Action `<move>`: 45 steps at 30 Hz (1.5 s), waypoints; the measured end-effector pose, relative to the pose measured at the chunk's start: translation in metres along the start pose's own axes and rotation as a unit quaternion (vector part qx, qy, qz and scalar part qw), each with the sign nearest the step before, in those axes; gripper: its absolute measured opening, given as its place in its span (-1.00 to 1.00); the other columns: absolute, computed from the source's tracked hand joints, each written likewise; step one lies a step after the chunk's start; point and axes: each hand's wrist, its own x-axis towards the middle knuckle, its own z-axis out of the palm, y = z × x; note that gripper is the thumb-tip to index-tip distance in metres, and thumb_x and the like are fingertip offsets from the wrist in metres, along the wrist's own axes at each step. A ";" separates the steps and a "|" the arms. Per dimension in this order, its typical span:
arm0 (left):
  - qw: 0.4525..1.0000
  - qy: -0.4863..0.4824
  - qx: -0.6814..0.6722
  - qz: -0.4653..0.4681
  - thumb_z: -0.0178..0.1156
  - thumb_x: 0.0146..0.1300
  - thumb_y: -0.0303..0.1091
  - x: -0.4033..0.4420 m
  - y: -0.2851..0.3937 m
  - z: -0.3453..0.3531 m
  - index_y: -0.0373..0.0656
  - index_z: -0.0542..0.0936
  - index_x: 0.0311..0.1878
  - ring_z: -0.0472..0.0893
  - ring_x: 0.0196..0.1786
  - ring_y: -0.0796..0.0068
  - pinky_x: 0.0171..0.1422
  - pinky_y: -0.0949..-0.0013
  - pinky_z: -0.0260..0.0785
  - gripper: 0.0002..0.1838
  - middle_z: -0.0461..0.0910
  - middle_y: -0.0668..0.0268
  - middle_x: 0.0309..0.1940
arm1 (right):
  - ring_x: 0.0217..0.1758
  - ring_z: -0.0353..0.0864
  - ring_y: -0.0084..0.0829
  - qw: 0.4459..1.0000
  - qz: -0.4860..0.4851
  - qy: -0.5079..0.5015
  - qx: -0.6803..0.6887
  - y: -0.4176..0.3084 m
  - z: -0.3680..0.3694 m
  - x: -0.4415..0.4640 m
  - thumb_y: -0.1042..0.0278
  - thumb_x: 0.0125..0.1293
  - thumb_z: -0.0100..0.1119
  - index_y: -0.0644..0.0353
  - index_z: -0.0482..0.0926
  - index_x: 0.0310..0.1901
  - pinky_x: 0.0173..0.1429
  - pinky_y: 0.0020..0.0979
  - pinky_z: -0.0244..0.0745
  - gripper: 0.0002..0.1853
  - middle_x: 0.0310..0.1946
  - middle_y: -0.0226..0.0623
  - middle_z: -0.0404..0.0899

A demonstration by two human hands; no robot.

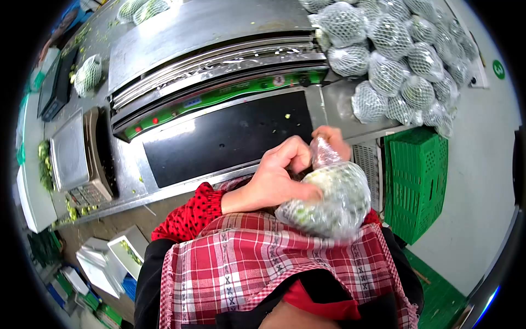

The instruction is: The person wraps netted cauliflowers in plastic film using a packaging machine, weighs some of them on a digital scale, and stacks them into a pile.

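Observation:
A broccoli head [334, 205] in a white foam net and shiny clear film is held in front of my apron, above the near edge of the bench. My left hand [280, 172] presses its thumb against the head's side, the other fingers curled near the gathered film. At the top, my right hand [335, 141] is closed around the twisted end of the film [325, 153]; motion blurs it a little. Just beyond both hands is a wrapping machine with a green control strip [230, 98] and a black plate [230, 134].
Many netted heads [389, 71] are piled at the back right. Green crates [416, 183] stand below them. At left are a weighing scale [71, 153], one netted head [87, 77] and loose green heads [45, 167]. White foam boxes [129, 252] sit on the floor.

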 end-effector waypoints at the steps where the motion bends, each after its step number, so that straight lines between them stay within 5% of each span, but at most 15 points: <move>1: 0.995 -0.022 0.058 0.075 0.63 -0.30 -0.28 0.009 0.015 0.003 -0.15 0.38 -0.25 0.48 -0.12 0.46 -0.01 0.42 0.35 -0.39 0.47 0.25 -0.16 | -0.49 0.54 -0.27 0.996 -0.037 0.056 -0.057 -0.010 -0.009 0.008 0.35 0.25 0.21 0.07 0.56 -0.25 -0.35 -0.24 0.40 -0.92 -0.44 -0.30 0.58; 2: 0.992 -0.050 0.093 0.067 0.64 -0.32 -0.25 0.013 0.027 0.005 -0.15 0.38 -0.20 0.49 -0.10 0.44 0.03 0.40 0.36 -0.34 0.48 0.23 -0.12 | -0.51 0.55 -0.16 0.960 -0.208 0.151 -0.112 -0.007 -0.019 0.016 0.37 0.20 0.26 0.07 0.57 -0.24 -0.35 -0.20 0.43 -0.89 -0.42 -0.30 0.63; 3: 0.988 -0.075 0.126 0.055 0.65 -0.34 -0.22 0.011 0.038 0.006 -0.15 0.38 -0.15 0.51 -0.07 0.41 0.07 0.39 0.36 -0.29 0.49 0.20 -0.09 | -0.53 0.48 -0.61 0.939 -0.268 0.194 -0.095 -0.001 -0.033 0.022 0.49 0.24 0.22 0.17 0.54 -0.21 -0.38 -0.51 0.44 -0.89 -0.53 -0.46 0.52; 5: 0.948 -0.213 0.058 -0.228 0.56 -0.11 -0.05 0.008 0.053 0.002 -0.28 0.39 0.04 0.50 0.01 0.41 0.16 0.37 0.34 -0.24 0.49 0.22 -0.03 | -0.54 0.53 -0.30 0.947 -0.236 0.219 -0.014 -0.011 -0.052 0.017 0.42 0.18 0.24 0.11 0.57 -0.22 -0.39 -0.28 0.42 -0.87 -0.46 -0.38 0.61; 7: 0.957 -0.155 -0.095 -0.224 0.37 0.12 0.11 -0.002 0.051 0.015 -0.32 0.42 0.00 0.57 -0.09 0.36 0.07 0.32 0.40 -0.33 0.58 0.12 -0.17 | -0.56 0.54 -0.23 0.935 -0.246 0.252 -0.044 -0.020 -0.064 0.016 0.42 0.18 0.23 0.12 0.58 -0.23 -0.40 -0.25 0.41 -0.88 -0.45 -0.35 0.62; 13: 0.967 -0.102 -0.169 -0.161 0.48 0.01 -0.37 0.022 0.059 -0.023 -0.29 0.53 0.10 0.60 -0.02 0.47 0.15 0.39 0.42 -0.44 0.62 0.22 -0.04 | -0.55 0.54 -0.23 0.923 -0.249 0.289 0.036 -0.060 -0.021 0.043 0.55 0.18 0.17 0.30 0.55 -0.30 -0.43 -0.33 0.43 -0.94 -0.48 -0.18 0.55; 16: 0.967 -0.137 -0.136 -0.168 0.50 -0.06 -0.42 0.015 0.062 -0.075 -0.28 0.67 -0.05 0.61 0.09 0.36 0.21 0.28 0.44 -0.56 0.65 0.13 0.01 | -0.54 0.52 -0.35 0.854 -0.519 0.026 -0.026 -0.081 -0.055 0.043 0.51 0.03 0.29 0.26 0.53 -0.24 -0.45 -0.37 0.42 -0.78 -0.45 -0.32 0.56; 22: 0.944 -0.329 -0.039 -0.004 0.64 -0.26 -0.21 0.024 0.093 -0.024 -0.29 0.65 -0.07 0.63 0.00 0.33 0.16 0.33 0.45 -0.37 0.66 0.13 -0.09 | -0.52 0.48 -0.35 0.778 -0.616 0.059 0.108 -0.147 -0.078 0.022 0.35 -0.28 0.39 0.19 0.56 -0.43 -0.42 -0.35 0.38 -0.71 -0.50 -0.33 0.53; 26: 0.958 -0.282 -0.028 -0.044 0.62 -0.27 -0.26 0.004 0.074 -0.006 -0.28 0.55 0.07 0.54 0.12 0.29 0.23 0.29 0.38 -0.25 0.54 0.11 0.05 | -0.59 0.39 -0.43 0.677 -0.684 -0.188 0.199 -0.143 -0.011 0.041 0.28 -0.02 0.24 0.02 0.56 -0.41 -0.47 -0.39 0.33 -0.88 -0.47 -0.43 0.42; 30: 0.975 -0.212 -0.020 -0.061 0.61 -0.28 -0.31 -0.032 0.070 -0.023 -0.27 0.45 0.20 0.45 0.24 0.26 0.30 0.26 0.32 -0.13 0.43 0.08 0.19 | -0.30 0.51 -0.38 0.698 -0.535 -0.349 0.325 -0.123 0.031 0.038 0.19 -0.01 0.43 0.15 0.65 -0.36 -0.22 -0.37 0.33 -0.75 -0.28 -0.31 0.55; 36: 0.985 0.082 0.062 -0.142 0.57 -0.29 -0.27 -0.066 0.101 -0.071 -0.36 0.26 0.36 0.34 0.37 0.10 0.40 0.10 0.20 0.07 0.24 -0.07 0.36 | 0.50 0.03 -0.04 0.708 -0.362 -0.574 0.196 -0.106 0.031 0.045 0.26 0.17 0.32 0.22 0.34 0.26 0.49 -0.13 0.03 -0.37 0.46 0.00 -0.07; 38: 0.886 0.189 0.424 -0.010 0.54 -0.23 0.01 -0.062 0.076 -0.049 -0.39 0.41 0.19 0.49 0.18 -0.09 0.31 0.06 0.28 -0.06 0.43 -0.13 0.15 | 0.52 0.00 0.01 0.725 -0.311 -0.581 0.200 -0.113 0.025 0.045 0.30 0.18 0.29 0.27 0.29 0.28 0.50 -0.17 0.05 -0.35 0.47 0.03 -0.14; 41: 0.802 0.350 0.474 0.101 0.39 -0.10 0.19 -0.051 0.086 -0.033 -0.31 0.54 -0.07 0.56 0.00 -0.09 0.07 0.08 0.38 -0.26 0.56 -0.08 -0.08 | 0.44 0.21 -0.05 0.759 -0.330 -0.551 0.108 -0.111 0.020 0.054 0.35 0.30 0.17 0.32 0.28 0.29 0.43 -0.24 0.21 -0.44 0.45 0.05 -0.02; 42: 0.762 0.360 0.507 0.179 0.45 -0.13 0.17 -0.052 0.097 -0.033 -0.34 0.53 0.02 0.56 0.05 -0.17 0.16 0.10 0.39 -0.20 0.54 -0.13 0.03 | 0.43 0.24 -0.06 0.710 -0.167 -0.665 0.161 -0.104 0.025 0.053 0.29 0.37 0.07 0.32 0.26 0.31 0.47 -0.20 0.15 -0.47 0.40 0.02 0.11; 45: 0.941 -0.026 0.252 0.224 0.46 -0.12 0.20 -0.055 0.075 -0.033 -0.22 0.36 0.33 0.19 0.41 -0.15 0.40 -0.11 0.08 0.00 0.19 -0.10 0.38 | 0.32 0.36 -0.12 0.636 0.151 -0.721 0.229 -0.083 0.041 0.047 0.21 0.46 -0.06 0.28 0.29 0.31 0.42 -0.17 0.19 -0.52 0.28 -0.03 0.32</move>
